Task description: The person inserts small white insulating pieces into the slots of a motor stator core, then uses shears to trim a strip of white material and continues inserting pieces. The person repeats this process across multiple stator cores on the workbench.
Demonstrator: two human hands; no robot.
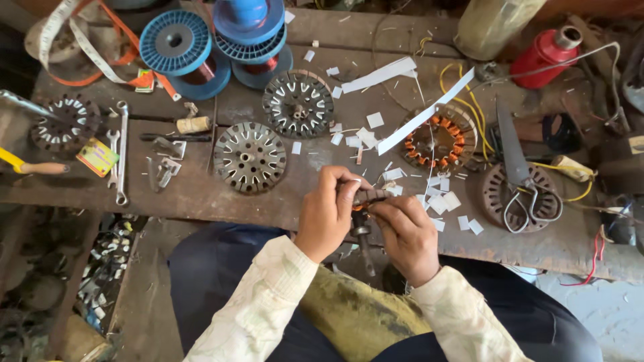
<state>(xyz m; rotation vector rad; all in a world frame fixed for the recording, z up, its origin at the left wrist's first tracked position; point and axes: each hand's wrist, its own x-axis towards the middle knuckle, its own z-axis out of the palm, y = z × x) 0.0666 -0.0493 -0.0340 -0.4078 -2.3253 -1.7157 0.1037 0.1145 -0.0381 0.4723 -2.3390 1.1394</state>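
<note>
My left hand and my right hand meet at the near edge of the workbench. Together they grip a small round slotted metal motor core with a shaft pointing down toward my lap. Fingers of both hands wrap its rim; the right fingers press on its top edge. Small white paper slips lie scattered just beyond the hands. My sleeves are pale and patterned.
Three bare slotted stator discs lie on the bench. A stator with orange windings and large scissors are at right. Blue wire spools, spanners and a red canister sit around.
</note>
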